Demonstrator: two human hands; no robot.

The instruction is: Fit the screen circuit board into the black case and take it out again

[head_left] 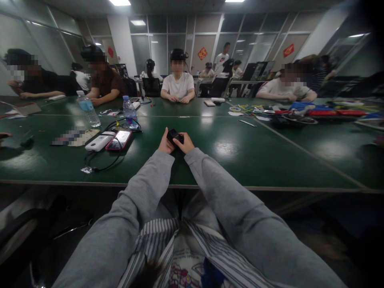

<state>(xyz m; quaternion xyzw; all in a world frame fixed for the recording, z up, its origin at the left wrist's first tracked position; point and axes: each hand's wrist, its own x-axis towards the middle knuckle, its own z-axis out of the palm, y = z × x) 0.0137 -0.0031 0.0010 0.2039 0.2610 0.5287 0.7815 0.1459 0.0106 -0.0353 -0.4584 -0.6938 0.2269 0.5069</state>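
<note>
Both my hands hold a small black box-like object [173,135] just above the green table [222,168], near its front edge. My left hand [165,143] closes round its left side, thumb pointing up along it. My right hand [186,144] grips its right side, the thumb lying on its near face. What exactly the black thing is, I cannot make out. Left of my hands lie a phone with a red edge [119,141] and a white power bank [100,141], with a black cable [112,163] looping over and around them.
Two water bottles [89,109] stand on the left, beyond another phone in a pale case [83,137]. A pen [247,123] lies to the right. Farther right is a heap of cables and coloured items [312,110]. Several people sit across the table, one directly opposite [178,86].
</note>
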